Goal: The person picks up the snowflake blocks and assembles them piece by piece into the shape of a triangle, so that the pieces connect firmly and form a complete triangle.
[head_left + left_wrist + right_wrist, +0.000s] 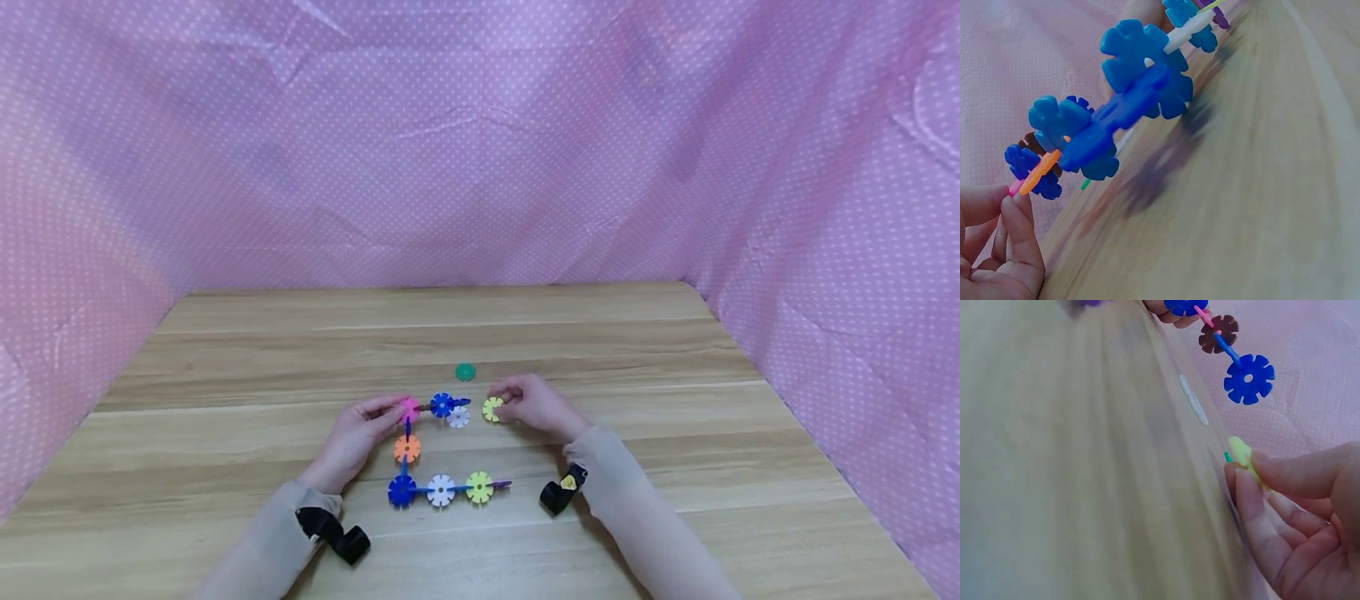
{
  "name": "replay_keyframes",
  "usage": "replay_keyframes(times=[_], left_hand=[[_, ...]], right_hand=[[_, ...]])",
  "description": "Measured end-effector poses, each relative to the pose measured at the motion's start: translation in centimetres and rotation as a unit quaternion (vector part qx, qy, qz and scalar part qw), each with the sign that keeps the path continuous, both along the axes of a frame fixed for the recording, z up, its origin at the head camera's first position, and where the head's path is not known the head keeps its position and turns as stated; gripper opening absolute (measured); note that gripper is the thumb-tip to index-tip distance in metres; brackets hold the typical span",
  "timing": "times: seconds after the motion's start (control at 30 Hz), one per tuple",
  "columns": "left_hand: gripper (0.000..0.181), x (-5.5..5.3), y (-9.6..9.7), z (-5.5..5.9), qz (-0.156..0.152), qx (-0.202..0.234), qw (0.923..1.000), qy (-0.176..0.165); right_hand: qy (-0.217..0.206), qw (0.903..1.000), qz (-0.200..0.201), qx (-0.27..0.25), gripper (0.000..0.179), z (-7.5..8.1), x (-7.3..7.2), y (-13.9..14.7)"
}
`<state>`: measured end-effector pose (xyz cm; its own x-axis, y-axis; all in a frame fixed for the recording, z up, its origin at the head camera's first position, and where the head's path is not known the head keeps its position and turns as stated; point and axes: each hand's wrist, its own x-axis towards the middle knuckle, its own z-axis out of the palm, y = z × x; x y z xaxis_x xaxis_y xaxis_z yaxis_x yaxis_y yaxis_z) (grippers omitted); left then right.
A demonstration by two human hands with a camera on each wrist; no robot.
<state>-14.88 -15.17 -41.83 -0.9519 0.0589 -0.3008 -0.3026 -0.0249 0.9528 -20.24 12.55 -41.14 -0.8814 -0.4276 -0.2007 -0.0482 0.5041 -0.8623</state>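
Observation:
My left hand (pixel 358 433) pinches a pink snowflake disc (pixel 409 409) at the upper left corner of a chain of interlocked snowflake discs. From that corner the chain runs right to a blue disc (pixel 442 405), and down through an orange disc (pixel 407 449) to a dark blue disc (pixel 402 492). Its lower side goes on through a white disc (pixel 441 490) and a yellow-green disc (pixel 480 487) to a purple disc (pixel 501 484) seen edge-on. Between thumb and fingers, my right hand (pixel 1304 519) holds a loose yellow disc (pixel 1241 452), apart from the chain's upper end.
A loose white disc (pixel 458 417) lies flat on the wooden table (pixel 300 350) under the chain's upper end. Farther back lies a green disc (pixel 466 372). A pink dotted cloth (pixel 480 167) hangs around the table's back and sides.

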Motion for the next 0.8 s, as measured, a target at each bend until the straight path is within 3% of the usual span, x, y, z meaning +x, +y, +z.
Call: replay_keyframes(times=[0.2,0.43,0.8], left_hand=[[0.036,0.0,0.0,-0.1,-0.003,0.003,1.0000,0.006],[0.037,0.0,0.0,-0.3,-0.005,0.010,0.9999,0.010],[0.037,0.0,0.1,-0.3,-0.004,0.007,0.9999,0.013]], right_hand=[[-0.028,0.9978,-0.016,-0.057,0.019,-0.4,0.5,-0.1],[-0.089,0.9877,-0.036,-0.123,0.015,-0.8,0.9,-0.8],[-0.090,0.9788,-0.061,-0.173,0.018,-1.4,0.8,-1.5]])
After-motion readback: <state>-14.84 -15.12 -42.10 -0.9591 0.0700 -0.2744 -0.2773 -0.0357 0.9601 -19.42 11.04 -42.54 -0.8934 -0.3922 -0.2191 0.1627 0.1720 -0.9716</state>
